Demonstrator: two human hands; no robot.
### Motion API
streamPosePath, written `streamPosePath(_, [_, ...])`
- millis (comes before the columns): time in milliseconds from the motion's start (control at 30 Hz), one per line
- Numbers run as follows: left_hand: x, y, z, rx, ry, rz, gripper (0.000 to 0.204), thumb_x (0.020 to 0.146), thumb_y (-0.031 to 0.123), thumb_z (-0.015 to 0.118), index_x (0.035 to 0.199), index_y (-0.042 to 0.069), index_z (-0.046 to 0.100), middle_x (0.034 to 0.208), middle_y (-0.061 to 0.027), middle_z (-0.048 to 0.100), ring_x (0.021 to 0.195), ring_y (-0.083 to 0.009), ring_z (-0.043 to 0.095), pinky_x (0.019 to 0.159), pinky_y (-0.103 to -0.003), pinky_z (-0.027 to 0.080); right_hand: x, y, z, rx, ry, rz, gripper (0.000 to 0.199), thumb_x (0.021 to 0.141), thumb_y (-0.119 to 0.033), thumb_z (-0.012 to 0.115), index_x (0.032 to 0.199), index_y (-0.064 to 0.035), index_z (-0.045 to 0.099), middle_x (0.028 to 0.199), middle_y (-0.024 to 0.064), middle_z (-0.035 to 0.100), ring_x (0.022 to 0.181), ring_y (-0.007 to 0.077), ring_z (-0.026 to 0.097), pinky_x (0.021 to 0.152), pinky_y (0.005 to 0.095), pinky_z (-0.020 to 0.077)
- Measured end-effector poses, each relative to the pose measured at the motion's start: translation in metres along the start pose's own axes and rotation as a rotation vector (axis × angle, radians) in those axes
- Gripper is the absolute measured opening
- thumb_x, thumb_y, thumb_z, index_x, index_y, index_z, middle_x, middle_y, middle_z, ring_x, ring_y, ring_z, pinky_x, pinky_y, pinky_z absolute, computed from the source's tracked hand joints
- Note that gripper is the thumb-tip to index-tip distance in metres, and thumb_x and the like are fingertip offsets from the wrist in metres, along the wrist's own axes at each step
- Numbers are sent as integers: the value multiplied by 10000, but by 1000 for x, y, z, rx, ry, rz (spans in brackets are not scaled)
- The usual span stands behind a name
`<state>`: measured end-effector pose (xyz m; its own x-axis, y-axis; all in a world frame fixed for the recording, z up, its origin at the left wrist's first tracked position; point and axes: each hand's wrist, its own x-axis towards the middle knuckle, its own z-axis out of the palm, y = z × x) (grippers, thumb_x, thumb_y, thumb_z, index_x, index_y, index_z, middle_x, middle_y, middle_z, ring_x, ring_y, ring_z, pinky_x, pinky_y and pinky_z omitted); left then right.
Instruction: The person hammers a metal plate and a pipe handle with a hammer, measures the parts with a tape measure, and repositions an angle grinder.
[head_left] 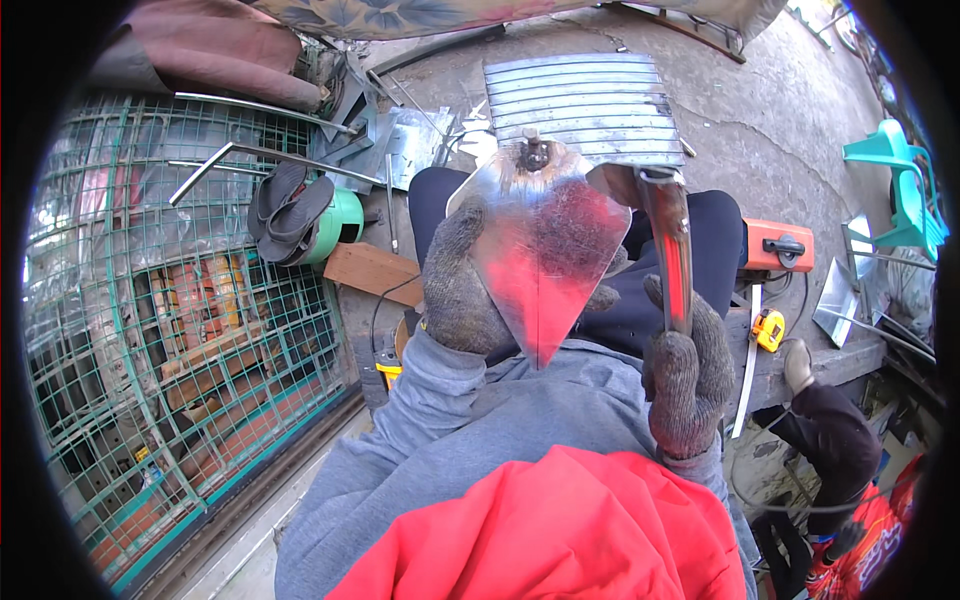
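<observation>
A shiny, pointed sheet-metal blade [540, 245], shaped like a trowel blade, is tilted in front of my chest with its tip toward me. Its far end carries a short, dark metal stub [533, 152] on a scorched patch. My gloved left hand [462, 285] grips the blade by its left edge; gloved fingertips show past its right edge. Wrapped round a hammer [672, 240] with a shiny metal handle is my gloved right hand [690, 375]. The hammer's dark head is raised beside the blade's upper right edge, and whether they touch I cannot tell.
Beyond my knees lies a ribbed metal sheet [585, 105]. Dark slippers [290, 215] rest on a green stool [338, 225] beside a green wire-mesh panel [180, 300]. To the right are an orange box [775, 245], a yellow tape measure [768, 330] and another person's leg [835, 430].
</observation>
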<state>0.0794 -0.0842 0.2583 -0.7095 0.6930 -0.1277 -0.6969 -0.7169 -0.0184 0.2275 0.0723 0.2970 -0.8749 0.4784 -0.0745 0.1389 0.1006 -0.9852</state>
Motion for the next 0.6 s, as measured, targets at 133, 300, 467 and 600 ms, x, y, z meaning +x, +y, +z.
streamPosePath(133, [1,-6,5,65,58,-94,651,1027,452,471,1547,107,284,1491,-216,419,1361,-443,439,1043,-691,415,7,0,4,15,21,78,610,1018,-437,552,1317,94,529,624,-26,498,467,23,393,455,199,277])
streamPosePath(300, [7,-9,4,202,19,-66,642,1001,405,566,1510,109,310,1449,-209,448,1313,-427,494,913,-690,514,-4,10,6,233,159,-118,681,980,-507,584,1306,89,522,597,-18,482,456,37,404,430,211,281])
streamPosePath(467, [3,-10,0,176,192,-38,636,986,398,602,1474,80,347,1379,-188,493,1248,-377,554,923,-578,554,14,-3,4,-170,-139,33,379,1037,-250,539,1271,46,565,990,164,705,626,121,597,537,258,454])
streamPosePath(600, [10,-20,25,278,102,23,608,986,374,613,1454,65,379,1295,-173,557,1221,-320,582,967,-449,554,-2,11,3,209,-9,1,282,1026,-187,566,1221,11,617,767,85,649,603,106,597,555,292,472])
